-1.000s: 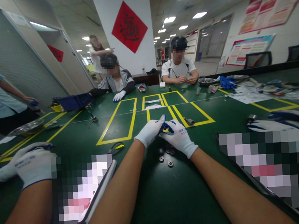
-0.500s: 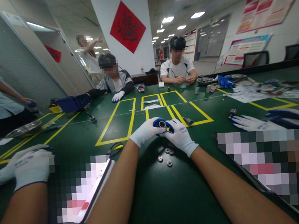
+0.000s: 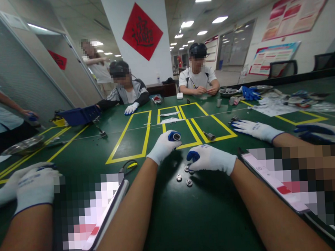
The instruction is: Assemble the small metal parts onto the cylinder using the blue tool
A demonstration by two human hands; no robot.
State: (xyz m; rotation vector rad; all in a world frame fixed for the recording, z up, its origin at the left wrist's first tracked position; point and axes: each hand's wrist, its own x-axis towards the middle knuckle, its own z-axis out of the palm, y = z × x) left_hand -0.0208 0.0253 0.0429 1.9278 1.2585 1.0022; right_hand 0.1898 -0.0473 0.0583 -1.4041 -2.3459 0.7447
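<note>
A small metal ring [image 3: 176,136] is held between the fingertips of the left hand [image 3: 163,146], which is raised slightly above the green table [image 3: 189,221] and closed around the part; the hand is covered by a white glove with blue fingertips. The right hand [image 3: 210,159], gloved alike, is lowered to the table surface with its fingers curled downward, and its fingertips are set at a group of small metal discs [image 3: 184,177] lying loose on the table; whether one of them is gripped cannot be told. The discs are found just below and between the two hands. A pair of pliers [image 3: 129,166] with yellow and black handles is seen on the table to the left of the left forearm. A short metal cylinder [image 3: 209,136] is laid on the yellow tape lines [image 3: 145,136] beyond the right hand. Gloved hands of neighbouring persons are rested at the left edge [image 3: 32,183] and at the right [image 3: 254,129]. Two seated persons are shown at the far side of the table, beside a blue bin [image 3: 81,115].
</note>
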